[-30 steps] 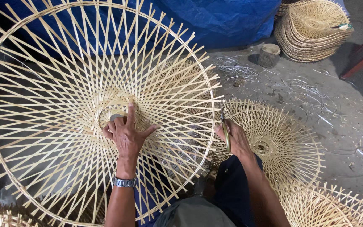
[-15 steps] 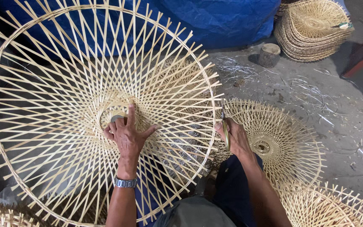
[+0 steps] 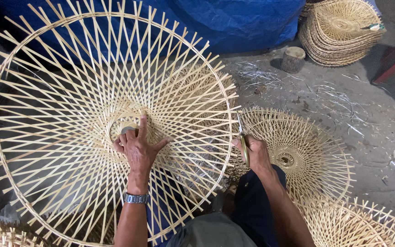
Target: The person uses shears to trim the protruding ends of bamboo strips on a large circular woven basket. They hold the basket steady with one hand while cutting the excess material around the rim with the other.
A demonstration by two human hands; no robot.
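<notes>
- Pale split bamboo, woven into a large round lattice frame (image 3: 69, 91) with a hoop rim and a small open ring at the middle — tilted up in front of the body, filling the space above and around the left hand.
- Left hand (image 3: 138, 148) pressed flat against the lattice just beside the centre ring, fingers spread wide, forefinger pointing up along a slat; metal wristwatch (image 3: 136, 198) on the wrist below.
- Right hand (image 3: 254, 153) closed around yellow-handled shears (image 3: 242, 144), blades pointing up, right at the frame's near-right rim where slat ends stick out.
- Just beyond the right hand, flat on the ground: a smaller woven bamboo disc (image 3: 307, 155) with its own centre hole.
- Below and to the right of the right forearm, another woven piece (image 3: 366, 228), partly cut off by the picture's edge.
- Far above the right hand, well apart: a stack of finished woven pieces (image 3: 344, 32), and beside it a short log stump (image 3: 293, 58).
- Between stack and hands — grey concrete floor (image 3: 371, 132) strewn with thin bamboo shavings.
- Behind the big frame, blue tarpaulin (image 3: 238, 23).
</notes>
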